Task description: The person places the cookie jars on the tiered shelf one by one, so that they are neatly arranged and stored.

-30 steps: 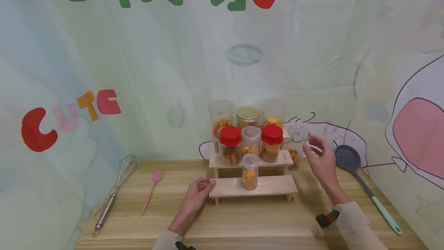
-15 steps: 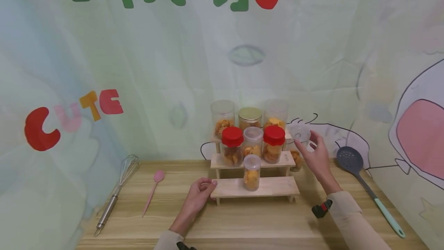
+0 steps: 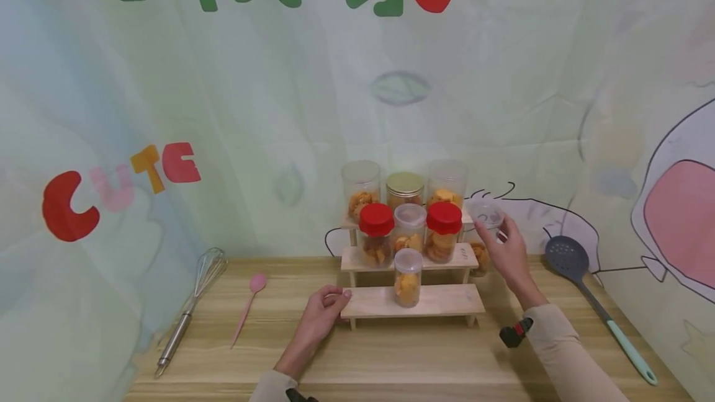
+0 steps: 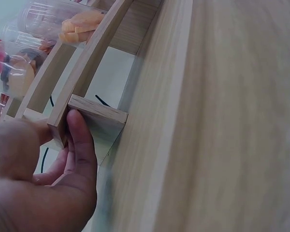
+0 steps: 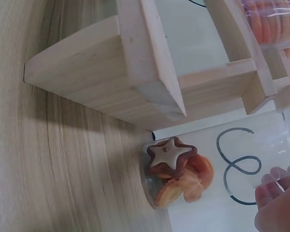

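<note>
My left hand (image 3: 321, 315) grips the left end of a light wooden tiered stand (image 3: 363, 303); in the left wrist view its fingers (image 4: 80, 137) curl under the board beside the leg. To the stand's right, a tall clear jar (image 3: 479, 258) stands upright on the table, with cookies (image 5: 181, 176) at its bottom, one star-shaped. At the jar's top my right hand (image 3: 509, 253) pinches a clear lid (image 3: 487, 214) by its right side. The lid overlaps the jar's mouth in the head view.
Several cookie jars stand on the tiers: red-capped jars (image 3: 377, 220), a small jar (image 3: 408, 281) on the lowest step and a gold-lidded jar (image 3: 404, 186) at the top. A whisk (image 3: 184, 321) and pink spoon (image 3: 249, 306) lie left, a slotted skimmer (image 3: 586, 293) right.
My right hand has moved left and the lid has come over the jar's top, then tilted so its round face shows. My left hand keeps its grip on the stand.
</note>
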Demonstrator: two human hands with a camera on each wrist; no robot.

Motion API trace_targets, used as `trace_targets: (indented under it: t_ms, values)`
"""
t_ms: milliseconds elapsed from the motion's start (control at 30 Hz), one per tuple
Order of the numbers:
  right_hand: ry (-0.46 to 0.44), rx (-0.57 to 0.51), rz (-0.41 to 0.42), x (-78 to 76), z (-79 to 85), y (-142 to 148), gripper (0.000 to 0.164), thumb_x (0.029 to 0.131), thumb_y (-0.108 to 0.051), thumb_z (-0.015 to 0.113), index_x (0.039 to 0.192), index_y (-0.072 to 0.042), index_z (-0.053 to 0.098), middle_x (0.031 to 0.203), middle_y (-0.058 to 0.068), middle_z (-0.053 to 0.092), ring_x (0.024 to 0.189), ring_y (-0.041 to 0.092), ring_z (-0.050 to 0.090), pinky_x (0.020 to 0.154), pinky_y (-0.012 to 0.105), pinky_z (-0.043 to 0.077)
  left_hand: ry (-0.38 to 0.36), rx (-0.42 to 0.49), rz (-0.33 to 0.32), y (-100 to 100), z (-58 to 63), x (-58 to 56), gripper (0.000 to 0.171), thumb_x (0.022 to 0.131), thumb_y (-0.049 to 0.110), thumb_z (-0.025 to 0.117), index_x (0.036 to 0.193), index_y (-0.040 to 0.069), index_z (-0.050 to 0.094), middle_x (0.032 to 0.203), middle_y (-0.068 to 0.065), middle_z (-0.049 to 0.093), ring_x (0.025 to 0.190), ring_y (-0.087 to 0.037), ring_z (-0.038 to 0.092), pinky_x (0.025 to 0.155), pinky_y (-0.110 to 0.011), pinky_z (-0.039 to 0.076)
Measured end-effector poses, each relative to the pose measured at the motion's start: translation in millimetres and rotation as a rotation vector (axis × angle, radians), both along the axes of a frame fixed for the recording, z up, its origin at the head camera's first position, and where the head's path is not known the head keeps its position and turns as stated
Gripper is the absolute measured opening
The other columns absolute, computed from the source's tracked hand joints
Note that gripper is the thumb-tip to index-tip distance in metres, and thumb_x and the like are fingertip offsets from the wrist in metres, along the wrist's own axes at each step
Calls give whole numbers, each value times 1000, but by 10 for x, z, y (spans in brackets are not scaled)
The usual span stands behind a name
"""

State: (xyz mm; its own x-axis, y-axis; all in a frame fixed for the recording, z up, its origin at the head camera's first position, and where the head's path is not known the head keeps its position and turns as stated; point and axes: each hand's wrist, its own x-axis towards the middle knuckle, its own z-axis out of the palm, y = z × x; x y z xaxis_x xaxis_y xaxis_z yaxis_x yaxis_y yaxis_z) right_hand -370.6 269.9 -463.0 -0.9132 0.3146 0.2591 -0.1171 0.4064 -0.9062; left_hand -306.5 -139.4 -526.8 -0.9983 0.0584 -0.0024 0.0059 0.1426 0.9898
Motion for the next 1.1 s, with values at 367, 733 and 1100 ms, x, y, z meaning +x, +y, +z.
trace_targets:
  t_ms: [367, 733, 1100]
  values:
    - [50, 11, 10, 176, 18, 93, 85, 101, -60, 71, 165, -12, 41, 164, 19, 51, 156, 41, 43, 128, 62, 35, -6, -36, 17, 17, -33, -23, 43, 108, 27, 70, 131, -8, 61, 109, -21, 79, 88, -17, 73, 73, -31, 60]
    - [66, 5, -6, 588, 125, 90, 69, 104, -49, 71, 160, -15, 50, 157, 16, 59, 138, 26, 59, 103, 15, 49, 0, -27, 27, -6, -26, -43, 41, 108, 26, 69, 130, -8, 62, 110, -23, 80, 89, -18, 74, 73, -30, 61]
    - [108, 33, 27, 903, 289, 63, 62, 107, -42, 70, 160, -17, 50, 155, 13, 60, 129, 9, 57, 92, 7, 48, -9, -28, 24, 14, -21, -34, 43, 108, 27, 69, 131, -9, 62, 113, -22, 79, 92, -17, 74, 73, -27, 60]
